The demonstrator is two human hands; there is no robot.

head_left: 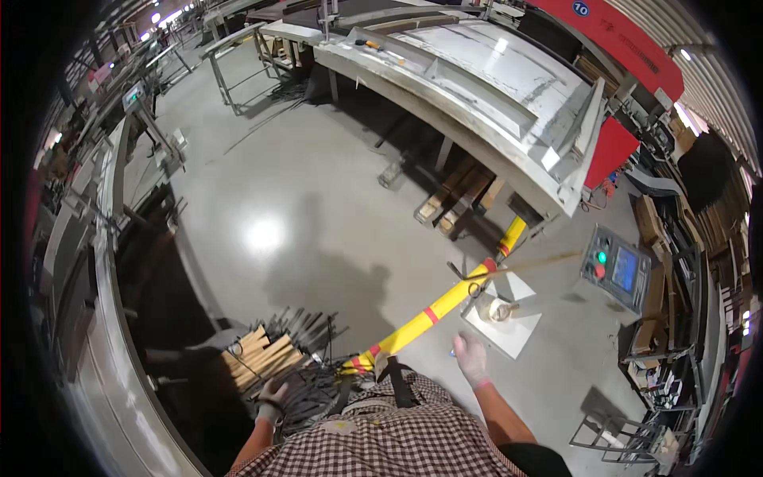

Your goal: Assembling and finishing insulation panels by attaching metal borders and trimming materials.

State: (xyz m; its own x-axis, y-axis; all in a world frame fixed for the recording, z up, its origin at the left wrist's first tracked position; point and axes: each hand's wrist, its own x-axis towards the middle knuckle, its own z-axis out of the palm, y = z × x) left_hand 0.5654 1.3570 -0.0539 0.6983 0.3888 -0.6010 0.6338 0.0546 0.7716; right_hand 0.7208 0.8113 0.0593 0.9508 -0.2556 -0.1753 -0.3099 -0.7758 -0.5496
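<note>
My left hand [272,399], in a light glove that leaves the fingertips bare, hangs low beside a heap of dark strips [314,389]. Its fingers look slightly apart with nothing visible between them. Just beyond it lies a stack of light wooden pieces [258,355]. My right hand [471,359], in a pale glove, is held out in front of my right side with its fingers curled in. A small bluish bit shows at its finger edge; I cannot make out what it is. Beyond that hand, a roundish pale object [499,310] sits on a white board [509,340] on the floor.
A yellow barrier bar with red bands [433,312] runs diagonally ahead of me. A control box with a lit screen [616,269] stands to the right. Farther off is a large metal worktable [477,127], with timber beams [453,199] beneath. A long machine edge [119,334] borders the left.
</note>
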